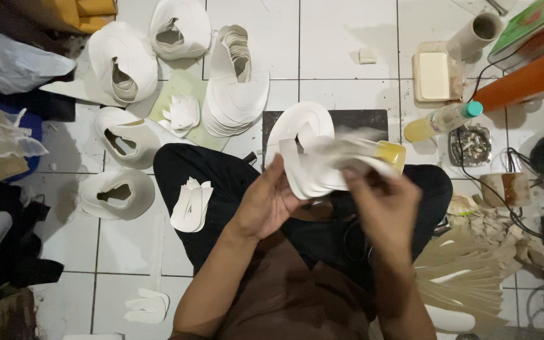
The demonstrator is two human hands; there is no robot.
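Seated cross-legged on white tile floor [347,38], head cam looking down. Fanned stack of white cut pieces [310,165] held above lap, between both hands, long axis running approx 9-to-3 o'clock. Left hand [266,201] grasping stack's lower edge from 7 o'clock, fingers curled under. Right hand [382,201] at stack's 4 o'clock end, motion-blurred; grip can't be told for sure, fingertips over the top sheets. Left hand steadier, nearer stack ctr. Pieces thin, curved, off-white, yellowish tab [390,153] at 3 o'clock end. More white piles [237,94] at 11 o'clock on floor, glue bottle [442,119] at 2 o'clock.
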